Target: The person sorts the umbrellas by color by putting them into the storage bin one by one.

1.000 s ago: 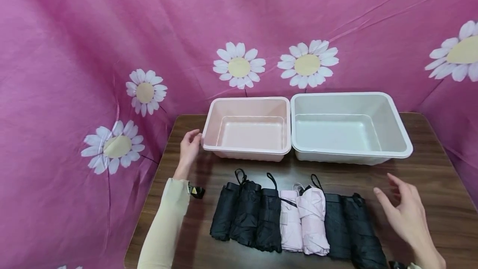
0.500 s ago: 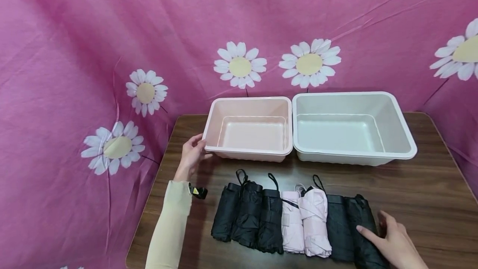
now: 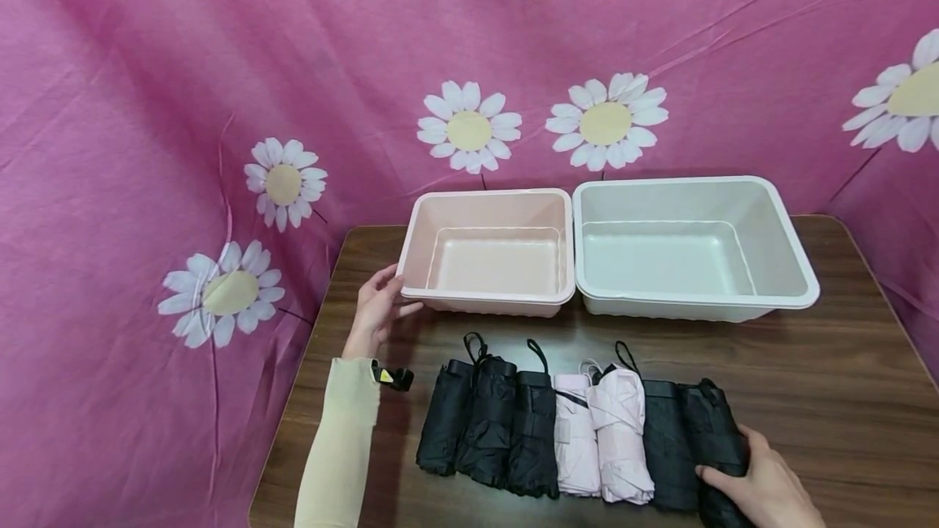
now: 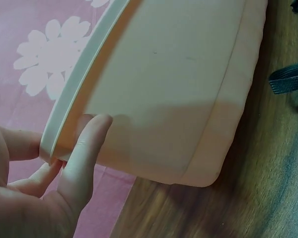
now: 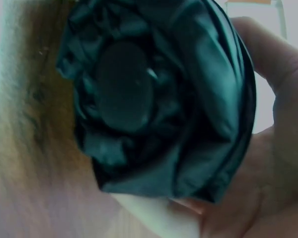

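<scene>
My left hand [image 3: 376,312] holds the front left corner of a pink plastic bin [image 3: 487,298]. In the left wrist view its thumb lies against the bin's wall, with fingers at the rim. My right hand [image 3: 770,486] grips a folded black umbrella [image 3: 713,426] at the right end of a row, thumb on one side and fingers on the other. The right wrist view shows that umbrella's round end close up. Beside it lies another black umbrella [image 3: 667,446]. Farther left come two pale pink umbrellas [image 3: 620,438] and several black ones [image 3: 487,422].
A larger white bin [image 3: 697,300] stands against the pink one's right side. Both sit at the back of a brown wooden table [image 3: 844,349]. Behind them hangs a pink cloth [image 3: 352,63] with daisies. Wrist loops [image 3: 539,355] stick out from the umbrellas' far ends.
My right hand has moved left and down from beside the row and taken hold of the rightmost black umbrella. My left hand has closed in on the pink bin's corner.
</scene>
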The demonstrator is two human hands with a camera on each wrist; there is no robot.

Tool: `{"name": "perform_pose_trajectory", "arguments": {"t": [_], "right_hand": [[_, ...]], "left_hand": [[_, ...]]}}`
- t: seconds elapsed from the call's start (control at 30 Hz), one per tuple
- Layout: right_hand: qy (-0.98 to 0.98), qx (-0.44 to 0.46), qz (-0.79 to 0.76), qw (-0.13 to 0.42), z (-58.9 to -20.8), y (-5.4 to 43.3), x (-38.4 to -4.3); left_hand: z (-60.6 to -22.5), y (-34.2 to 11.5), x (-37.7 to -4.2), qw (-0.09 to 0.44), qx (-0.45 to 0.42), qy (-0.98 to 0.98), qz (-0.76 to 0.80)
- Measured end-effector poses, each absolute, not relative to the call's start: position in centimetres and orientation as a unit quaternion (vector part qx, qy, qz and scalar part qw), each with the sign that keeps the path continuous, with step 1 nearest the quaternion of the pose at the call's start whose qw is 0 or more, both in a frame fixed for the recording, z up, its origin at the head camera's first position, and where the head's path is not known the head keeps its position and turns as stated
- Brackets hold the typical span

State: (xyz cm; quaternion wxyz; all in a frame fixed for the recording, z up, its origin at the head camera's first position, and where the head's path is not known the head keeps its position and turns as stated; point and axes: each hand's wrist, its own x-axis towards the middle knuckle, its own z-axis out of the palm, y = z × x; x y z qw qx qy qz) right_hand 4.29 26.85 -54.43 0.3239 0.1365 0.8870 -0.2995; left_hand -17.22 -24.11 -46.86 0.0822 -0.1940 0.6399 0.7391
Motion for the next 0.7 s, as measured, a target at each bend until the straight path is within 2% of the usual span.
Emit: {"name": "perform_pose_trajectory", "arguments": {"t": [0.3,0.53,0.7], "right_hand": [[0.875,0.182,-0.306,0.329,-54.3,27.0,4.9],[0.878,0.197,-0.316,0.303,-53.9,27.5,5.0],[0.874,0.210,-0.328,0.290,-53.2,27.8,4.7]], "left_hand": [[-46.9,-23.9,-17.0,0.081,-0.192,0.631,0.748],[-47.0,-24.0,-16.8,0.077,-0.169,0.629,0.755],[-46.7,-24.1,-16.8,0.084,-0.192,0.632,0.746]]}}
